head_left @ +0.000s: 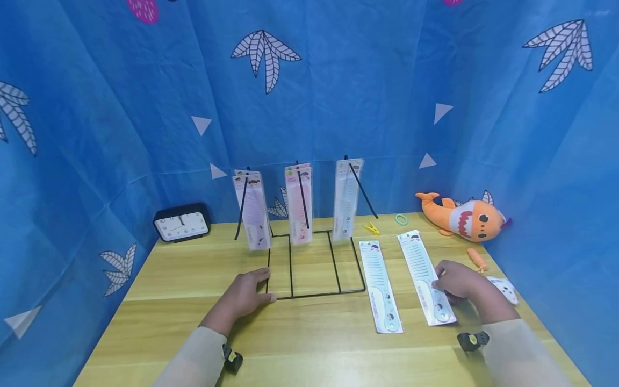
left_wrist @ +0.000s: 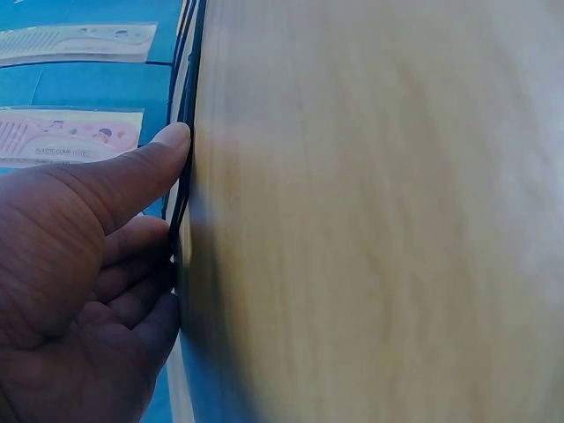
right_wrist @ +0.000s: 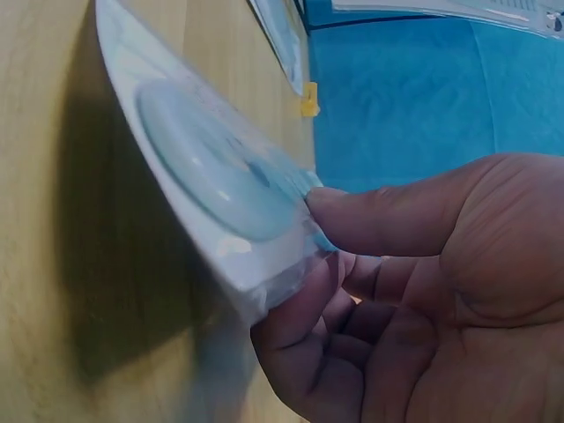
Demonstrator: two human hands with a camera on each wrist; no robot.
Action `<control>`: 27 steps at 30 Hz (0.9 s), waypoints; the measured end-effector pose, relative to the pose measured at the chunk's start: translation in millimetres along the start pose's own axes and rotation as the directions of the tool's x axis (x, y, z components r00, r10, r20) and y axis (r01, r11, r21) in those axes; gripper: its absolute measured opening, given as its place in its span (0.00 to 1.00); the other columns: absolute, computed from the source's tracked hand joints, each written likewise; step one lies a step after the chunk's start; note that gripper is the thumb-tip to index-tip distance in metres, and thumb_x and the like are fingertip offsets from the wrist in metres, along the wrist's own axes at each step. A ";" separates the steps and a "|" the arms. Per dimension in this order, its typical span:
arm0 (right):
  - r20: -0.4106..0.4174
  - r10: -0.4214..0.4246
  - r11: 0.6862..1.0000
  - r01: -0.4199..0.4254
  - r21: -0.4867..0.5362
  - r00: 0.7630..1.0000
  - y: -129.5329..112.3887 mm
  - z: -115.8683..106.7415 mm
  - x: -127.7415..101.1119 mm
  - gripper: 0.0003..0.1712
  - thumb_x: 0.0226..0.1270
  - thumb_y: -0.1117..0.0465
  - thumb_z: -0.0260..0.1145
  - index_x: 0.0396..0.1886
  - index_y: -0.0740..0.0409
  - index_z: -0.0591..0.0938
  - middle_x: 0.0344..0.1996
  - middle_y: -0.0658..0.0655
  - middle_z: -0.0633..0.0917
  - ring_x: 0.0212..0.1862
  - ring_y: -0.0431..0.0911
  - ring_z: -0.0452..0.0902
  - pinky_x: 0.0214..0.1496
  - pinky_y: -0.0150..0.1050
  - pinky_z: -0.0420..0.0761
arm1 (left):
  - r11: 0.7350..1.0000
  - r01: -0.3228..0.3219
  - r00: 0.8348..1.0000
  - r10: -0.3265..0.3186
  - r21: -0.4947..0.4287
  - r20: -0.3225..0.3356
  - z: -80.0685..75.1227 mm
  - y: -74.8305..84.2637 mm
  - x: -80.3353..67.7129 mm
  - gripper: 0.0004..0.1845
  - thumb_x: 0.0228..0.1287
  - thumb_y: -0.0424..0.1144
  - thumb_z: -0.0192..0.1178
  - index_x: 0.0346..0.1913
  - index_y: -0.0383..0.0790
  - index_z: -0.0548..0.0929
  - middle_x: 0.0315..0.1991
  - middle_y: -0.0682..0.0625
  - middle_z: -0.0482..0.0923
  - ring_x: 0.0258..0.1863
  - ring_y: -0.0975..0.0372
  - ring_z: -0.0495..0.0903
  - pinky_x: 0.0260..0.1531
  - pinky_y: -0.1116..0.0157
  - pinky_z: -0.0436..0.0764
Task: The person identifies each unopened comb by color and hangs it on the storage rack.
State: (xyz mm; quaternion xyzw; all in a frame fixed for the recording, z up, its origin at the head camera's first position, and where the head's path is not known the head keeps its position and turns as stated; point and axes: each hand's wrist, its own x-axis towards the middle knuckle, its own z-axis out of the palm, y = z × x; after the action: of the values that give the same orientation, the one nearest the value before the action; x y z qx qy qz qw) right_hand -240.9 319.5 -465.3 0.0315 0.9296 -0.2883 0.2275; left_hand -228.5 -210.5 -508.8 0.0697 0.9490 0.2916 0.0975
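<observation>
A packaged comb [head_left: 426,277] is pinched near its handle end by the right hand [head_left: 456,280]; in the right wrist view the thumb [right_wrist: 370,216] lies on top of the packet [right_wrist: 220,185] and curled fingers are under its edge, which is lifted off the wooden table [head_left: 309,344]. Just beside these fingers, toward the other hand, a second packaged comb [head_left: 382,285] lies flat. The left hand [head_left: 242,295] is laid on the table, its thumb [left_wrist: 150,167] and bent fingers pressed against the base wire of a black wire rack [head_left: 314,293]. Three packaged combs [head_left: 300,204] hang on the rack beyond those fingers.
</observation>
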 end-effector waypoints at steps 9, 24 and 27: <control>-0.039 -0.084 0.996 0.085 0.036 0.996 -2.8 -18.1 -19.0 0.13 0.81 0.67 0.53 0.57 0.71 0.73 0.32 0.58 0.77 0.32 0.49 0.75 0.32 0.40 0.78 | 1.000 0.006 1.000 -0.006 -0.002 0.007 -0.3 1.5 0.8 0.38 0.69 0.45 0.77 0.78 0.36 0.76 0.82 0.45 0.71 0.83 0.43 0.66 0.84 0.43 0.67; -0.251 -0.459 0.803 0.519 0.293 0.852 -27.3 -12.8 -25.5 0.24 0.84 0.70 0.61 0.74 0.68 0.71 0.67 0.73 0.80 0.63 0.60 0.85 0.51 0.40 0.95 | 1.000 0.011 1.000 -0.011 0.001 0.012 -0.8 -1.1 2.2 0.38 0.70 0.45 0.77 0.78 0.36 0.76 0.82 0.46 0.70 0.84 0.44 0.65 0.84 0.43 0.67; -0.237 -0.472 0.795 0.526 0.301 0.849 -35.4 -5.4 -25.5 0.29 0.83 0.70 0.61 0.78 0.66 0.69 0.67 0.72 0.81 0.62 0.60 0.85 0.51 0.39 0.95 | 1.000 0.010 1.000 -0.010 -0.005 0.011 -0.9 -0.2 2.0 0.38 0.70 0.45 0.77 0.78 0.37 0.76 0.82 0.46 0.70 0.84 0.44 0.65 0.84 0.42 0.67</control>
State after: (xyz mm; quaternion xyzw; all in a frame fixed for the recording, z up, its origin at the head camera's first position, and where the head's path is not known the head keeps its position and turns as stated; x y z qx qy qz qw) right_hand -226.9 294.9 -431.6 -0.1533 0.8514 -0.4976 0.0632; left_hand -230.7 -210.8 -508.5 0.0664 0.9481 0.2930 0.1041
